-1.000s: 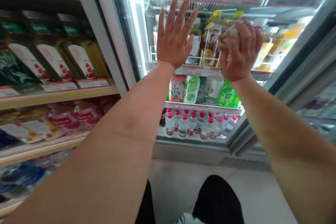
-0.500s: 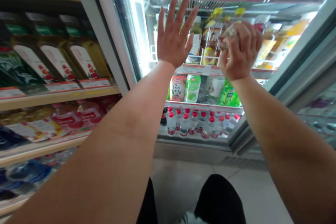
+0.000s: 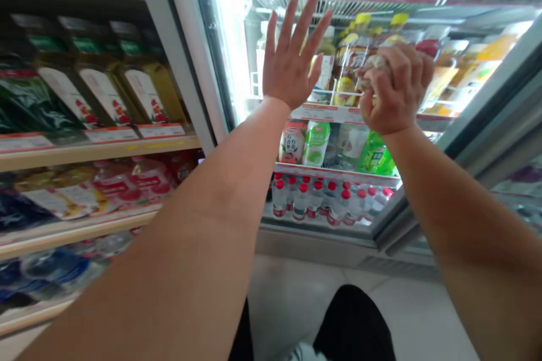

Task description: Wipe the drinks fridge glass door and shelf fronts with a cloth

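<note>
With fingers spread wide, my left hand [image 3: 292,62] is held flat toward the glass door [image 3: 254,22] of a lit drinks fridge; whether the palm touches the glass I cannot tell. To its right, my right hand [image 3: 398,90] is closed around a crumpled, greyish-beige cloth [image 3: 375,67], which sticks out on the thumb side. Through the glass behind the hands, bottles with yellow caps [image 3: 361,25] show on a shelf. Below them sit a pink carton [image 3: 292,142], a green carton [image 3: 317,144] and green packs [image 3: 376,153].
Small red-capped water bottles [image 3: 300,201] line the fridge's bottom shelf. Wooden shelves [image 3: 101,152] at left carry golden-brown bottles [image 3: 144,84] and pink drinks [image 3: 148,177]. A metal door frame [image 3: 478,146] slants along the right. Pale tiled floor [image 3: 292,282] lies below, by my knees.
The whole view has shifted slightly, so hands and shelves appear a little farther right. Both hands keep much the same pose, and the cloth stays in my right hand.
</note>
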### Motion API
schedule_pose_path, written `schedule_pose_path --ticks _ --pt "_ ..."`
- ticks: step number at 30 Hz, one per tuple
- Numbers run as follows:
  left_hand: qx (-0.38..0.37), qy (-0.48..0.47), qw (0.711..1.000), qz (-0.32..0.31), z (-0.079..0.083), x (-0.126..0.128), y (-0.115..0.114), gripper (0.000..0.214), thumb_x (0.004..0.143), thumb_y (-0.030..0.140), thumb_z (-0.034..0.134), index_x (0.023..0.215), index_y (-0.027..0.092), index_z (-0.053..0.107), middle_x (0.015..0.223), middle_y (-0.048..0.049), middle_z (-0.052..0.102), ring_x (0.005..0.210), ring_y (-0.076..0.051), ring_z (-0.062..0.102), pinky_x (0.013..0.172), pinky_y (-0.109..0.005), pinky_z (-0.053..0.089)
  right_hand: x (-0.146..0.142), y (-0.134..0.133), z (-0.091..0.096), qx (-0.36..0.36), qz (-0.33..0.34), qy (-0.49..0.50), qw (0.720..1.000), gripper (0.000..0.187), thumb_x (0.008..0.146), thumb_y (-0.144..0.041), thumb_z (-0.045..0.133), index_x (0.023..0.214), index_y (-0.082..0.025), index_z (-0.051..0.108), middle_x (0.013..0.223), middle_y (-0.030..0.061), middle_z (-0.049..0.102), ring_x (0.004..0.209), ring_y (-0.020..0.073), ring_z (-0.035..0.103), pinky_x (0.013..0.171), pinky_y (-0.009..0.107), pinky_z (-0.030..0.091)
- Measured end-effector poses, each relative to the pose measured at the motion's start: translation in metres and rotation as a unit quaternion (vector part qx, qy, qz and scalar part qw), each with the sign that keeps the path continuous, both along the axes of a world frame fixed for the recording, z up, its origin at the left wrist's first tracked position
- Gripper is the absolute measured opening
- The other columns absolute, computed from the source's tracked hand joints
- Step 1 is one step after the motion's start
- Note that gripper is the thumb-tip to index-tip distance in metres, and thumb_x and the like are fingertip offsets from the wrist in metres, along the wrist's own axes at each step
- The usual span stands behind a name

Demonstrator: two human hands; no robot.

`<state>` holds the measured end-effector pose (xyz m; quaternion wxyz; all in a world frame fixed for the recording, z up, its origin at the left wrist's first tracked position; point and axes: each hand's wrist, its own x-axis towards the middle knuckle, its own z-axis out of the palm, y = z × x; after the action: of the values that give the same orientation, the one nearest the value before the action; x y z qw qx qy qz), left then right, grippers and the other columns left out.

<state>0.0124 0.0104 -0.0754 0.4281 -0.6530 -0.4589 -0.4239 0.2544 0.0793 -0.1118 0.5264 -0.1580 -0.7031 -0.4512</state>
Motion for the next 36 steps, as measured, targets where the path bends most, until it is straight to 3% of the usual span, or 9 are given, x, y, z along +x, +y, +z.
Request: schedule_pose_path --ticks 5,7,9,13,18,23,28,33,36 --pt "0.006 0.005 1.0 0.013 0.0 -0.001 0.003 0.066 0.093 0.029 0.044 0.158 0.039 0.036 0.162 0.0189 0.016 0.155 -0.015 -0.002 0.13 -0.038 -0.007 0.002 0.006 0.0 0.028 0.002 0.125 0.992 0.035 0.099 -0.032 0.041 0.122 -0.02 0.065 0.141 0.0121 0.052 0.133 0.0345 0.05 0.104 0.062 0.042" --pt "0.016 0.005 1.0 0.018 -0.001 -0.001 0.002 0.065 0.093 0.029 0.046 0.157 0.042 0.036 0.162 0.0199 0.019 0.155 -0.016 -0.002 0.131 -0.039 -0.004 0.002 0.004 0.001 0.008 0.002 0.115 0.993 0.038 0.102 -0.032 0.039 0.13 -0.023 0.062 0.146 0.012 0.05 0.137 0.0335 0.047 0.108 0.061 0.04" --pt "0.028 0.018 0.999 0.032 -0.002 0.0 0.001 0.064 0.095 0.027 0.044 0.158 0.034 0.036 0.164 0.0134 0.021 0.156 -0.02 0.001 0.131 -0.043 -0.002 0.001 0.002 0.001 -0.023 0.01 0.08 0.996 0.038 0.102 -0.033 0.038 0.132 -0.025 0.061 0.148 0.0118 0.049 0.141 0.0337 0.044 0.111 0.062 0.037" --pt "0.023 0.032 0.998 0.038 -0.002 0.001 -0.002 0.061 0.099 0.026 0.039 0.16 0.027 0.035 0.167 0.0045 0.022 0.156 -0.024 0.008 0.131 -0.045 -0.003 0.0 -0.001 -0.001 -0.113 0.031 0.06 0.991 0.033 0.101 -0.037 0.038 0.118 -0.027 0.065 0.144 0.0099 0.051 0.143 0.0358 0.041 0.114 0.068 0.03" --pt "0.01 0.032 0.997 0.064 0.001 0.001 -0.001 0.065 0.095 0.025 0.038 0.159 0.027 0.037 0.166 0.0028 0.025 0.156 -0.029 0.015 0.13 -0.052 0.005 0.0 0.0 -0.001 -0.026 0.011 0.108 0.994 0.031 0.099 -0.029 0.041 0.12 -0.023 0.064 0.14 0.0123 0.052 0.134 0.0343 0.048 0.107 0.064 0.04" --pt "0.003 0.022 0.999 0.041 0.0 0.002 -0.002 0.063 0.096 0.028 0.038 0.159 0.028 0.037 0.165 0.007 0.023 0.156 -0.026 0.01 0.131 -0.047 0.0 0.004 0.011 -0.001 0.028 0.013 0.086 0.996 0.024 0.096 -0.03 0.047 0.109 -0.02 0.065 0.132 0.011 0.056 0.129 0.0334 0.051 0.102 0.063 0.043" --pt "0.005 0.009 1.0 0.022 -0.001 0.001 0.002 0.065 0.095 0.027 0.04 0.159 0.032 0.035 0.165 0.013 0.017 0.155 -0.017 -0.005 0.131 -0.042 -0.008 0.002 0.013 0.001 -0.031 -0.009 0.244 0.969 0.042 0.108 -0.039 0.028 0.135 -0.026 0.057 0.148 0.011 0.046 0.141 0.0318 0.043 0.113 0.062 0.034" --pt "-0.024 -0.01 1.0 -0.005 0.0 0.0 0.001 0.068 0.093 0.04 0.043 0.16 0.042 0.029 0.16 0.027 0.011 0.148 -0.01 -0.023 0.131 -0.039 -0.009 -0.001 0.001 0.001 0.01 -0.006 0.086 0.996 0.04 0.106 -0.034 0.036 0.141 -0.03 0.056 0.149 0.0084 0.049 0.141 0.029 0.045 0.112 0.057 0.039" --pt "-0.027 -0.009 1.0 -0.002 0.0 0.001 -0.001 0.069 0.092 0.038 0.043 0.16 0.038 0.03 0.161 0.0244 0.012 0.148 -0.01 -0.023 0.13 -0.038 -0.012 -0.001 -0.002 0.0 -0.02 -0.017 0.089 0.996 0.035 0.102 -0.032 0.041 0.127 -0.029 0.064 0.143 0.0088 0.053 0.136 0.031 0.049 0.108 0.06 0.041"
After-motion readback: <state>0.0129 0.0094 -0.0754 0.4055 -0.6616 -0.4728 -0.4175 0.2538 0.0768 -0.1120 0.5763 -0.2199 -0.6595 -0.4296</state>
